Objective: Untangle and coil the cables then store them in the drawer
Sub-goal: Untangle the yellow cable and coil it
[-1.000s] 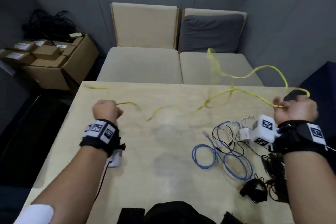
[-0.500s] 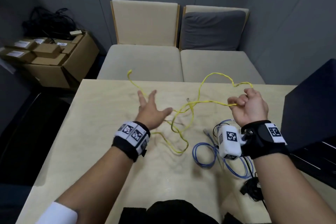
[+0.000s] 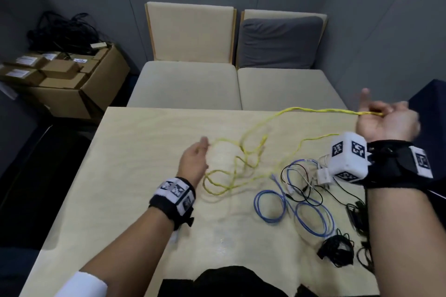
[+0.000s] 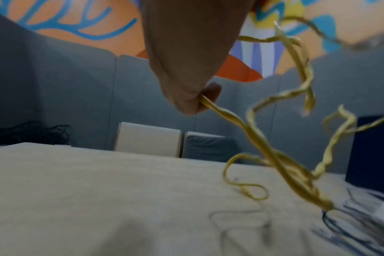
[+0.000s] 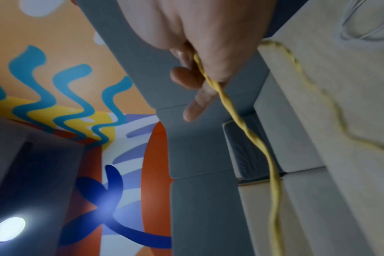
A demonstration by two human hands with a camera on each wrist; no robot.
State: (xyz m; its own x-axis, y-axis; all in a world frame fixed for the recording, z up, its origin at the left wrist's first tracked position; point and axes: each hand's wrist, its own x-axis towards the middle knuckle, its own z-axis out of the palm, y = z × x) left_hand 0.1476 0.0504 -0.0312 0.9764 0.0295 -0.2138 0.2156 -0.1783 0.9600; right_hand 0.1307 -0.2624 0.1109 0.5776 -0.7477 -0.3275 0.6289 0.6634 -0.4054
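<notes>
Item: yellow cable (image 3: 243, 166), part lifted, part lying in loose overlapping loops on the pale wooden table (image 3: 135, 176).

Right hand (image 3: 386, 120): raised at the table's far right edge, fingers curled round a doubled, twisted run of the cable; index finger sticks out.

Left hand (image 3: 194, 164): low over the table centre; the wrist view shows thumb and fingers pinching the cable where it leaves the loops.

Adjacent: blue cable (image 3: 299, 210), thin black cable (image 3: 301, 183), white adapter (image 3: 323, 176) and a bundled black cable (image 3: 336, 248), in a heap just right of the yellow loops.

Drawer: not identifiable in view.

Risks, as judged:
- Pulling the hands apart may cinch the crossed loops into a knot.
- The twist in the doubled run may kink the coil.
- The trailing strand passes close to the heap and may snag and drag it.
- Blur suggests fast movement; the pinch may slip.
</notes>
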